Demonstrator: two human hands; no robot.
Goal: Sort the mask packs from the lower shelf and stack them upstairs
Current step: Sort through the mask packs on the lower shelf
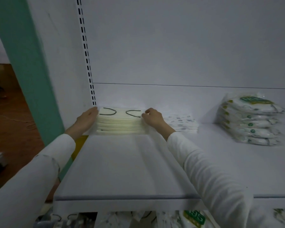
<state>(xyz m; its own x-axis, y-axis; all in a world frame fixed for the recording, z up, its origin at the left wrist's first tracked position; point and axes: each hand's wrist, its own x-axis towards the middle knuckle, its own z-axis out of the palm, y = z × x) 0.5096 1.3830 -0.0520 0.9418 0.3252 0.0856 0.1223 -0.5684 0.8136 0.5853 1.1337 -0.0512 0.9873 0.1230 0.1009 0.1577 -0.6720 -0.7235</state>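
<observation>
Pressing flat on the left side of the cream stack (pixel 120 124) of mask packs, the left hand (pixel 87 118) has its fingers straight and together. The right hand (pixel 152 116) curls its fingers on the top right edge, pinching the upper packs. This stack sits far left on the shelf (pixel 122 162). A patterned stack (pixel 183 124) lies just right of it, and a green-label stack (pixel 250 124) farther right. Loose packs (pixel 192 218) show under the near edge.

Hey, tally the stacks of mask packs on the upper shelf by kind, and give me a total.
Cream stack with black ear loops: 1
White patterned stack: 1
Green-labelled bag stack: 1
Total: 3
</observation>
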